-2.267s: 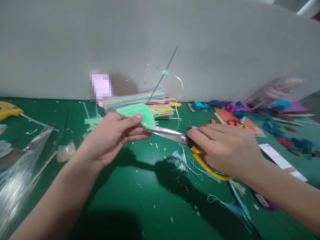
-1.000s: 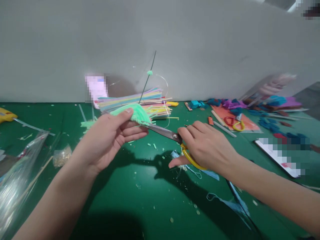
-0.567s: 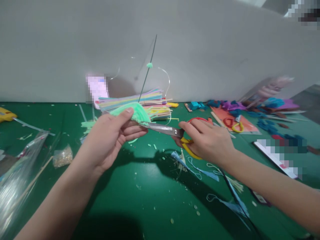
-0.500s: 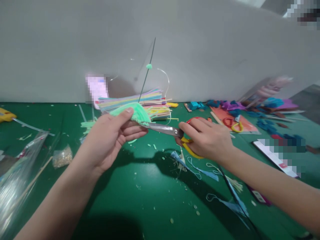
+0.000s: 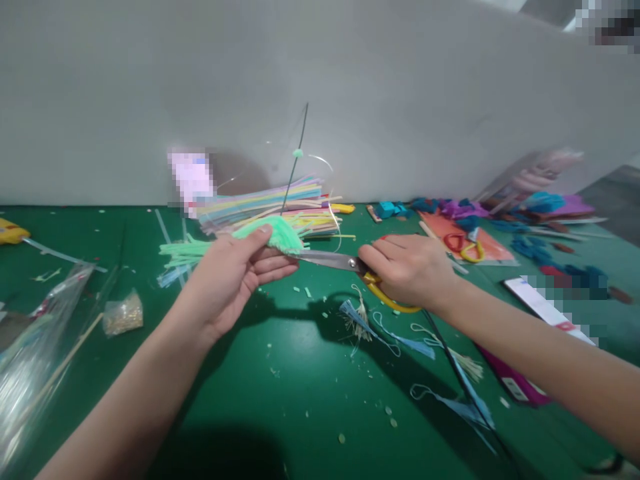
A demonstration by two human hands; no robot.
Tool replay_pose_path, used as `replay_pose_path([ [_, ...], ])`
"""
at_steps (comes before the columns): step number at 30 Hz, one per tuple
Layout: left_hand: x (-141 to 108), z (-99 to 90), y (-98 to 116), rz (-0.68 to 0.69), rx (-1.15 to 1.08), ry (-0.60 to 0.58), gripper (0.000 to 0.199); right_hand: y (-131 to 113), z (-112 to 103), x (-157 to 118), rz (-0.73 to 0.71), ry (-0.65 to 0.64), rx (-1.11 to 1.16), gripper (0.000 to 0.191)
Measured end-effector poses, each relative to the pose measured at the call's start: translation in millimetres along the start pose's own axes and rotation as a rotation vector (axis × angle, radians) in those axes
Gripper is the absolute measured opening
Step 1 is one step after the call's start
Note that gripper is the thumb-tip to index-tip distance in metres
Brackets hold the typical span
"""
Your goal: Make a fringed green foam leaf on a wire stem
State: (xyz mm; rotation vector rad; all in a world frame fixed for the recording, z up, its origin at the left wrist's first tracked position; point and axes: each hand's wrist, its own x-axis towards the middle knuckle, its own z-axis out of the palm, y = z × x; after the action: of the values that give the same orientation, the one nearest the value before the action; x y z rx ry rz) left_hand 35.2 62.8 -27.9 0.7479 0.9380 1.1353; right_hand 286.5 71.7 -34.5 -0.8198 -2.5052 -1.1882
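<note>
My left hand (image 5: 240,277) pinches a fuzzy mint-green pipe-cleaner piece (image 5: 284,233), thumb on top and fingers beneath. A thin dark wire (image 5: 303,130) rises behind that piece, with a small green tuft (image 5: 298,153) partway up it. My right hand (image 5: 410,270) is wrapped round the yellow and red handles of scissors (image 5: 330,259). Their blades point left and meet the lower edge of the green piece by my left fingertips; the blades look nearly closed.
Bundled pastel pipe cleaners (image 5: 260,200) lie behind my hands. Blue tassels (image 5: 415,345) and small green clippings rest on the green table (image 5: 300,373). A second pair of scissors (image 5: 470,250) lies right on an orange sheet. At left are a bag of beads (image 5: 123,313) and a yellow glue gun (image 5: 13,232).
The dark wire and its tuft have dipped lower. My left hand and the green piece have shifted slightly down and right, and the scissor blades look more closed.
</note>
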Motion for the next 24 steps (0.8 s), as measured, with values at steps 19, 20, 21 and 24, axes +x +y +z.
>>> replay_pose_path([
  [19, -3, 4.1, -2, 0.012, 0.035, 0.003, 0.02, -7, 0, -10, 0.09, -0.088, 0.087, 0.032],
  [20, -3, 4.1, -2, 0.02, 0.037, 0.006, 0.02, -9, 0, -10, 0.098, -0.081, 0.082, 0.032],
  [21, -3, 4.2, -2, 0.027, 0.04, 0.008, 0.019, -11, -1, -10, 0.103, -0.07, 0.076, 0.032],
  [24, -4, 4.2, 0, 0.036, 0.046, -0.003, 0.019, -18, -7, -6, 0.126, -0.038, 0.049, 0.034],
])
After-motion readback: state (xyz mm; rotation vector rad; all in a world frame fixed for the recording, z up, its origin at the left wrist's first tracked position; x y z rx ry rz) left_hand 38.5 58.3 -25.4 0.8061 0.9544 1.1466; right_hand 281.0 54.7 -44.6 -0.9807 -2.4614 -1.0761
